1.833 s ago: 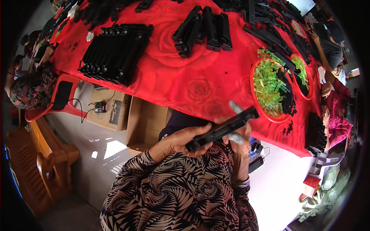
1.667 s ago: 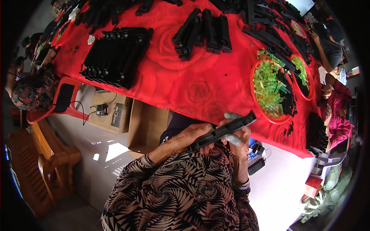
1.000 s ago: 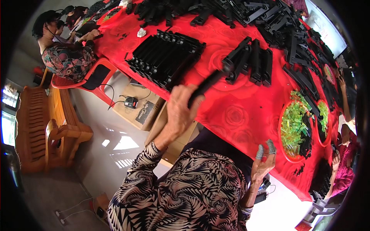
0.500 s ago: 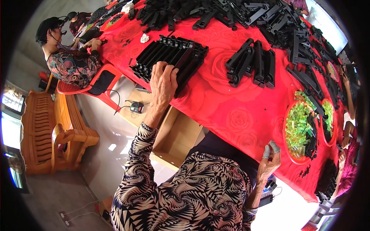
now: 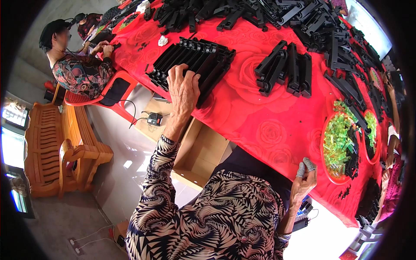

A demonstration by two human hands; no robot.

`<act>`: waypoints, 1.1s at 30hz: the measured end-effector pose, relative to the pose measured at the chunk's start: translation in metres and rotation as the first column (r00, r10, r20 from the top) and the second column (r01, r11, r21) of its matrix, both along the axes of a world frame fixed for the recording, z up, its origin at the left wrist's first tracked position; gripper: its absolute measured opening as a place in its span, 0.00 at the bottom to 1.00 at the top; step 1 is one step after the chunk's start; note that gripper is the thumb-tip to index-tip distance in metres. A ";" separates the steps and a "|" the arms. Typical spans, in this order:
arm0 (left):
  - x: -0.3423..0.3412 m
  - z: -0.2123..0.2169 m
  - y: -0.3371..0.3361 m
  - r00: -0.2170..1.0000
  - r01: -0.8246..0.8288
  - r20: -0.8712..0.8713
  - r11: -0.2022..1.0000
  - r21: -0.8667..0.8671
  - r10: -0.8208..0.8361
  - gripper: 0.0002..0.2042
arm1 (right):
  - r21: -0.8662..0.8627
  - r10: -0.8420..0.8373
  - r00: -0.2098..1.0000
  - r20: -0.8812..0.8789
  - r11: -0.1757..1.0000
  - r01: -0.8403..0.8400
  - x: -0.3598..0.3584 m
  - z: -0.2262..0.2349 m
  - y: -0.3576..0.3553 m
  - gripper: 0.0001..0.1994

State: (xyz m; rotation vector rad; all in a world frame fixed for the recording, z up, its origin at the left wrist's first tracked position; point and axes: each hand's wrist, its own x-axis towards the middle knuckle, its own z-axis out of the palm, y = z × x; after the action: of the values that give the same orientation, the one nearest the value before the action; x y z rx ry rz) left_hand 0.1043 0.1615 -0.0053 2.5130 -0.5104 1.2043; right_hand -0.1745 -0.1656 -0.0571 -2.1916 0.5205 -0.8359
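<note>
A row of long black plastic housings (image 5: 190,58) lies packed side by side on the red tablecloth. My left hand (image 5: 183,93) curls its bent fingers over the near ends of the row; the fingertips are partly hidden among the parts. Over the table's near edge on the right, my right hand (image 5: 302,184) is raised with grey covers on two fingertips. Its fingers are loosely bent and apart, with nothing visible in them. Beyond it stands a red-rimmed bowl (image 5: 324,151) of yellow-green translucent pieces and small black ones.
Several loose black housings (image 5: 299,71) lie right of the row. A large heap of them (image 5: 299,17) covers the far side. A second bowl (image 5: 378,152) stands at the right. A co-worker (image 5: 80,71) sits at the left. Below the table edge is an open wooden drawer (image 5: 201,151).
The fingers of my left hand have shifted slightly over the ends of the row. My right hand stays nearly still. The whole view has moved a little.
</note>
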 end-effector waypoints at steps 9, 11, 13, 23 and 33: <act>-0.001 -0.001 0.002 0.997 -0.071 -0.009 0.997 0.021 0.071 0.07 | -0.030 0.009 1.000 -0.010 0.999 -0.010 0.001 0.000 0.000 0.05; 0.000 -0.001 0.004 0.997 -0.083 -0.006 0.996 0.018 0.083 0.07 | -0.021 0.009 0.999 -0.035 1.000 -0.009 0.001 0.001 0.001 0.05; 0.001 -0.001 0.004 0.996 -0.083 -0.015 0.996 0.016 0.083 0.07 | -0.020 0.007 1.000 -0.018 1.000 -0.007 0.001 -0.001 0.001 0.05; -0.022 0.011 -0.008 0.995 0.019 0.098 0.996 -0.090 -0.010 0.11 | 0.008 -0.003 1.000 -0.009 1.000 0.003 0.000 -0.001 -0.001 0.05; -0.130 -0.043 -0.117 0.651 0.734 -0.070 0.650 -0.196 -0.756 0.11 | 0.026 -0.013 1.000 0.017 1.000 0.013 0.002 0.001 0.002 0.07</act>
State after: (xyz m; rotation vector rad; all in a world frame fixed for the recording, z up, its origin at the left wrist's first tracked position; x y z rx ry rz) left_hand -0.0256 0.0442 -0.0480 1.8784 -1.2169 0.6781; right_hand -0.1728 -0.1636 -0.0565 -2.1579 0.5343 -0.8503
